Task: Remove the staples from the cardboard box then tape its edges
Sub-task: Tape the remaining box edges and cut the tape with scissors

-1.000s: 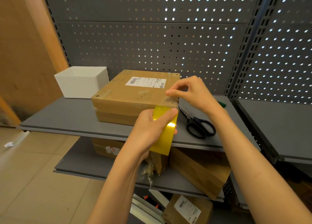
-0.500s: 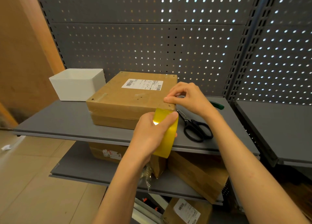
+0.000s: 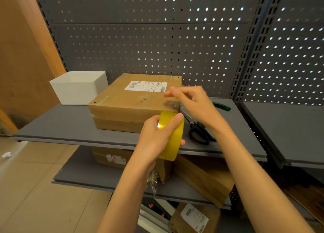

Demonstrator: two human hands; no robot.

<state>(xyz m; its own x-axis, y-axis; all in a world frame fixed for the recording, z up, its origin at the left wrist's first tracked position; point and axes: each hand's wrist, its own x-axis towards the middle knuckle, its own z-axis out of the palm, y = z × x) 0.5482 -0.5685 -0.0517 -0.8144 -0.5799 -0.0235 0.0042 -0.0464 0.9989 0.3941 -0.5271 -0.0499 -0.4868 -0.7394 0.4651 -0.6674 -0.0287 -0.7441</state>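
A flat brown cardboard box (image 3: 129, 102) with a white shipping label lies on the grey upper shelf (image 3: 56, 127). My left hand (image 3: 157, 136) grips a yellow roll of clear tape (image 3: 172, 139) just in front of the box's near right corner. A clear strip of tape (image 3: 171, 105) runs from the roll up over that corner. My right hand (image 3: 191, 102) pinches the strip's free end a little above the box's top, beside its right edge.
Black scissors (image 3: 198, 132) lie on the shelf right of the box, partly behind my right wrist, with a green-handled tool (image 3: 222, 106) further back. A white open bin (image 3: 78, 87) stands left of the box. More cardboard boxes (image 3: 203, 178) sit on the lower shelf.
My right hand has lifted from the box's corner and now holds the tape end slightly above the top. The left hand and roll stay at the corner.
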